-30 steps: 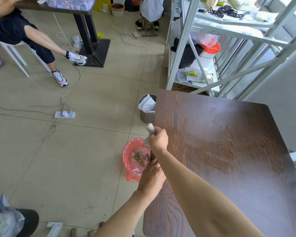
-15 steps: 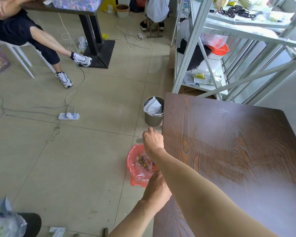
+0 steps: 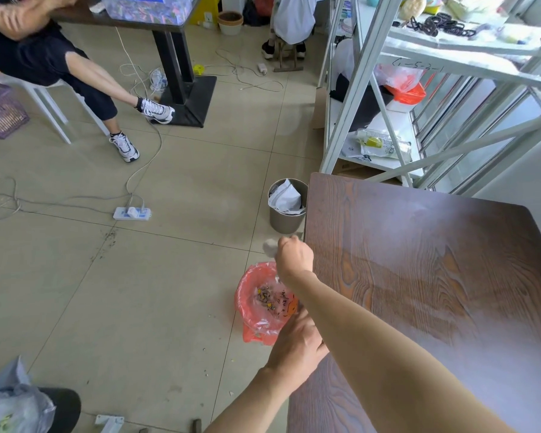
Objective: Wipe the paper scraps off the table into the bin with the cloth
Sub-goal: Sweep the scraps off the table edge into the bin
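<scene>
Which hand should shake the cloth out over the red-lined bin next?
Right. The right hand already grips the cloth beyond the table edge, just past the bin. The left hand seems to steady the bin's near rim.

Beige tiled floor (image 3: 75, 292) strewn with cables (a power strip (image 3: 132, 213) at nine o'clock); white metal shelving (image 3: 366, 79) at one o'clock.

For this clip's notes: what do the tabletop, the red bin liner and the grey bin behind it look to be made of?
Tabletop: dark wood or wood-look laminate, with bold printed-looking grain and a soft sheen. Red bin liner: thin translucent plastic film, crinkled and glossy. Grey bin: probably metal, smooth with a dull matte finish, though painted plastic is possible.
</scene>
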`<state>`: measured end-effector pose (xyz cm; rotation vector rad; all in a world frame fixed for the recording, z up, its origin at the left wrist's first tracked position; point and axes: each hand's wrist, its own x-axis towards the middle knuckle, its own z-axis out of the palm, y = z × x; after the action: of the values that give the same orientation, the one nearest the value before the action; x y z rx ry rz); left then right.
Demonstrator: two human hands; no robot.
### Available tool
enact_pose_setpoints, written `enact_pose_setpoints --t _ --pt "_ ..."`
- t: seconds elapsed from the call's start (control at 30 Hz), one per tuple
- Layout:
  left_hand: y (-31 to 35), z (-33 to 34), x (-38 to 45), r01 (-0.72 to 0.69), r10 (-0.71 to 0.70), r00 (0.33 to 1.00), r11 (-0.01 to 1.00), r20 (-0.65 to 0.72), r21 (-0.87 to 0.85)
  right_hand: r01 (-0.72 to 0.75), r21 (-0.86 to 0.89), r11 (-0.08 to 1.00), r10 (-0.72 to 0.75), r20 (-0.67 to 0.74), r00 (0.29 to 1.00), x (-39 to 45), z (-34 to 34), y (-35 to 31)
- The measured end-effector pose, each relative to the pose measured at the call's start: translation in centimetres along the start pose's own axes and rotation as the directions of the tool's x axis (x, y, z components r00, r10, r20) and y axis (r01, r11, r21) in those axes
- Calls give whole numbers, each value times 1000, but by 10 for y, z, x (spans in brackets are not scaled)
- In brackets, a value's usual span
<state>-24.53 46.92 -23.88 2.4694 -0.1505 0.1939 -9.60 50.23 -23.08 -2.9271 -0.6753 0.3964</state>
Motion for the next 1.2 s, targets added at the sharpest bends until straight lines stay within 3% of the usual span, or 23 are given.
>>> enact_pose_setpoints --t 0.1,0.2,0.27,0.37,0.43,0.53,0.67,0.8,0.87,1.0,1.2 --pt "-7 10 0 62 -61 995 998 80 -18 -108 153 982 118 -55 992 1 -10 11" --pt "-7 9 2 18 -18 996 1000 92 4 -216 375 902 239 -17 971 0 -23 27" --pt "-9 8 2 31 -31 995 1000 98 -2 -241 566 788 255 56 965 -2 -26 39" --pt "-9 6 1 51 -46 993 998 112 -47 -291 802 521 272 167 948 -5 -26 56" --pt "-9 3 0 69 -60 993 994 97 -90 -321 865 387 261 231 937 -9 -27 64" --pt "-11 -4 1 117 -114 993 985 30 -130 -351 894 279 244 287 926 -19 -28 72" --pt "-22 -18 7 275 -302 935 949 -189 -154 -338 894 294 264 264 928 -30 -31 76" --pt "-24 -42 37 479 -552 728 834 -406 -274 -312 861 401 269 215 939 -40 -39 68" --pt "-26 -52 59 531 -629 691 776 -356 -341 -286 844 454 258 183 949 -41 -38 62" --pt "-31 -53 88 628 -727 673 660 -139 -413 -270 847 457 266 160 951 -44 -41 49" --pt "-31 -55 92 538 -812 579 451 -77 -712 -373 864 338 371 242 896 -40 -41 53"
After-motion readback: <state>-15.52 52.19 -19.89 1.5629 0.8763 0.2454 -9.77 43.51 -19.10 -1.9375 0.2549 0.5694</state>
